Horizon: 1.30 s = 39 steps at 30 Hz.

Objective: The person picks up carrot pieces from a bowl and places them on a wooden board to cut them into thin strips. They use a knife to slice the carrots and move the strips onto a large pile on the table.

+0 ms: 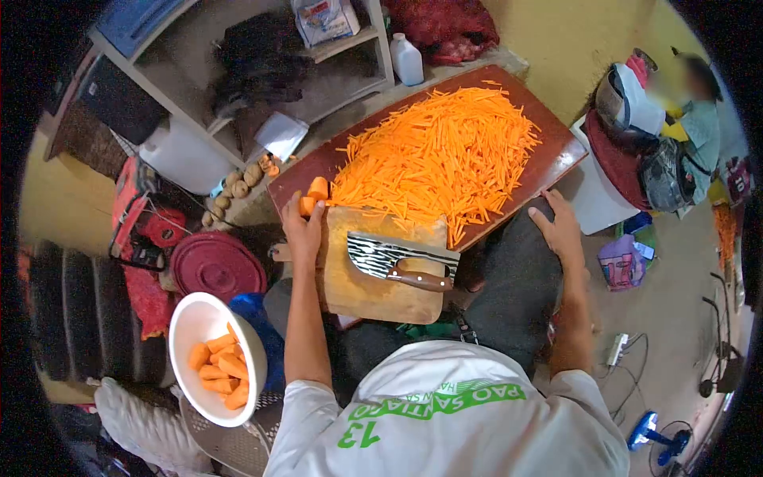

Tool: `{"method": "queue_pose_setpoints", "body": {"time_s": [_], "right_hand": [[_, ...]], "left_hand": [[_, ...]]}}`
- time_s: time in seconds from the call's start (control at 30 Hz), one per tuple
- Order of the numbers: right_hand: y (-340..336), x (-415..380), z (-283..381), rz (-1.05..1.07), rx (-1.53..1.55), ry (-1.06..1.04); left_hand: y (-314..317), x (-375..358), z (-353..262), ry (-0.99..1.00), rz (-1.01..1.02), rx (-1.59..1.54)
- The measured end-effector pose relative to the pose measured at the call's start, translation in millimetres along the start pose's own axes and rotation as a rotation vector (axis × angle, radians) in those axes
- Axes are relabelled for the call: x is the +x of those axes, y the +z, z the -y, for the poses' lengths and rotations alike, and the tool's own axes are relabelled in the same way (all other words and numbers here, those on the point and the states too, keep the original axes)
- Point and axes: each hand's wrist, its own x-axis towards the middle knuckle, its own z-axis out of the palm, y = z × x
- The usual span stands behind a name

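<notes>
My left hand is at the left edge of the wooden cutting board, its thumb and fingers closed around an orange carrot piece. Another carrot chunk lies just beyond it. On the board, which rests over my lap, lies a cleaver with a black-and-white striped blade and brown handle. Past the board, a big heap of carrot strips covers much of the red-brown table. My right hand rests on my right knee by the table's corner, empty, thumb and fingers apart.
To my left stands a white bowl with several peeled carrot pieces, near a dark red lid. Several potatoes lie by the shelf. Another person is at the right. A power strip with cables lies on the floor.
</notes>
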Motion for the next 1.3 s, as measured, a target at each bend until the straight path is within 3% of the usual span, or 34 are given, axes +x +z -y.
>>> {"method": "queue_pose_setpoints", "body": {"time_s": [0.33,0.5,0.67,0.83,0.93,1.03,1.13,1.17,1.3], "right_hand": [[6.2,17.9,-14.0,0.002,0.165,0.012],[-0.2,10.9,-5.6,-0.03,0.191,0.014],[-16.1,8.0,18.9,-0.039,0.092,-0.129],[-5.0,18.5,70.1,-0.205,0.007,-0.512],[8.9,33.5,136.8,0.129,0.552,-0.341],[28.8,58.7,198.5,0.369,0.685,-0.522],[54.1,73.5,244.0,0.632,0.736,-0.505],[63.1,78.3,251.5,0.749,0.709,-0.477],[119.5,67.0,234.8,0.999,1.312,-0.233]], "left_hand": [[-0.5,-1.0,-11.8,0.139,0.009,0.183],[-1.4,-0.8,-10.4,0.019,0.073,0.114],[4.5,-0.4,-3.9,0.019,0.056,0.214],[-2.4,-0.1,-28.0,0.011,0.063,0.282],[-2.0,3.6,-41.4,0.053,0.032,0.406],[-1.8,10.5,-47.6,0.144,-0.03,0.483],[-8.3,12.8,-61.9,0.227,-0.068,0.401],[-9.5,10.7,-68.2,0.247,-0.071,0.336],[-0.9,-0.7,-91.2,0.511,-0.121,0.101]]}}
